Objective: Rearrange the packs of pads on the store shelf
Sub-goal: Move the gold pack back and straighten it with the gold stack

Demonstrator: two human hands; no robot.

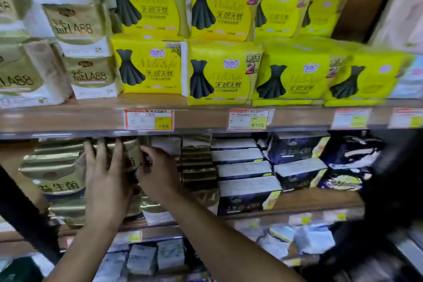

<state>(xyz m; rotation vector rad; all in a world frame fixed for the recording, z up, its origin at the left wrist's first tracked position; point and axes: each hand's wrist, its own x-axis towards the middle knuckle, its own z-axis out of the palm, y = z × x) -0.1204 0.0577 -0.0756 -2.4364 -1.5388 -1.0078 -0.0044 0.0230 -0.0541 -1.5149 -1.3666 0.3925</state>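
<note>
Both my hands reach into the middle shelf (68, 121), among gold packs of pads. My left hand (106, 181) lies flat with fingers spread over the front of a gold pack (131, 155). My right hand (158, 174) grips the right side of that same pack, fingers curled around its edge. Another gold pack (55, 174) stands to the left, and a stack of gold packs (198, 162) lies to the right. The held pack's lower part is hidden behind my hands.
Yellow packs with black dresses (217, 73) fill the upper shelf, gold-and-white packs (89, 73) at its left. Dark blue boxes (247, 188) are stacked right of the gold ones. Price tags (148, 120) line the shelf edge. A lower shelf holds pale packs (155, 256).
</note>
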